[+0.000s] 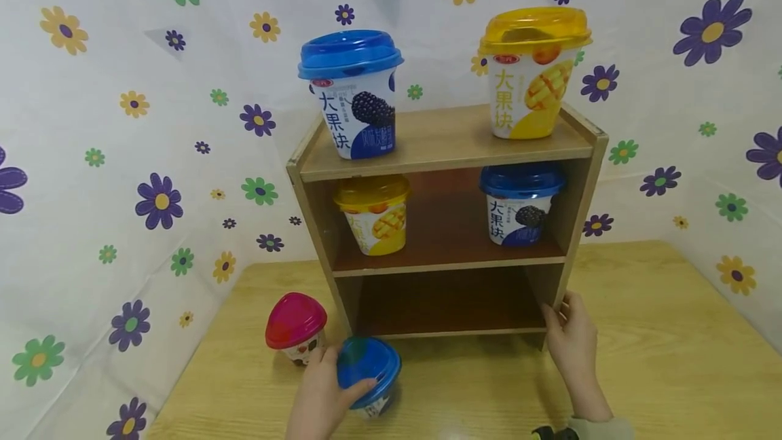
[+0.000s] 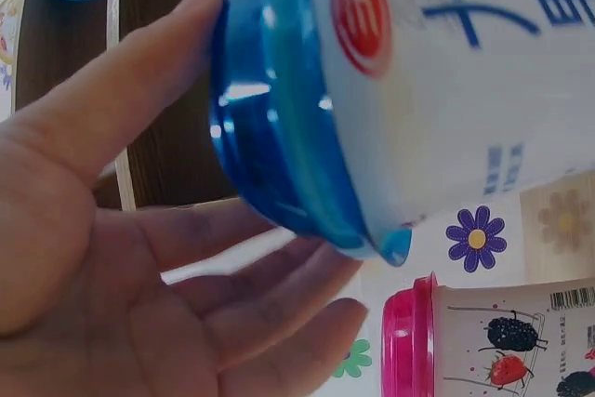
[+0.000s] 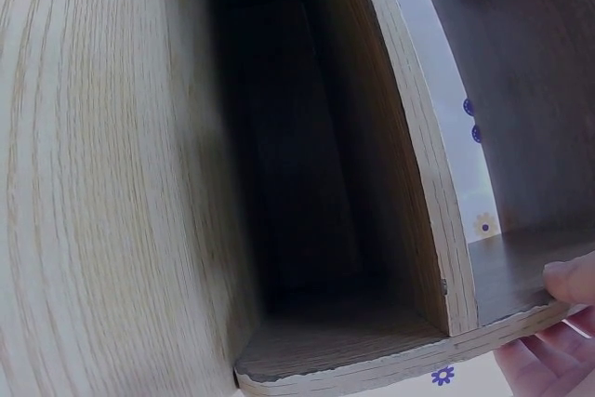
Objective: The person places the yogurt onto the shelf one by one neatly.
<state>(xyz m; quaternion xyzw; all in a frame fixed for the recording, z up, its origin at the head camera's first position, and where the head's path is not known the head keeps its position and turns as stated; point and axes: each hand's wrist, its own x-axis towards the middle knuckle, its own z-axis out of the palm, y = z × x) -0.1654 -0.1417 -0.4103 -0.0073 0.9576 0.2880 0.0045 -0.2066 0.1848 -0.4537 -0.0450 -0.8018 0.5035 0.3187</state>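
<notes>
My left hand (image 1: 324, 389) holds a blue-lidded yogurt cup (image 1: 369, 369) by its lid, in front of the shelf's left end. In the left wrist view the thumb and fingers spread around the blue lid (image 2: 270, 104). Just left of it stands a yogurt cup with a pink lid (image 1: 296, 321). My right hand (image 1: 571, 338) grips the lower right side panel of the small wooden shelf (image 1: 446, 265). Its thumb (image 3: 572, 278) lies on the panel's inner face in the right wrist view, with the fingers behind.
On the shelf top stand a blue-lidded blackberry cup (image 1: 351, 94) at left and a yellow-lidded mango cup (image 1: 534, 73) at right. The middle level holds another mango cup (image 1: 375, 214) at left and a blackberry cup (image 1: 522, 204) at right. A flowered cloth (image 1: 201, 107) hangs behind the wooden table (image 1: 666, 358).
</notes>
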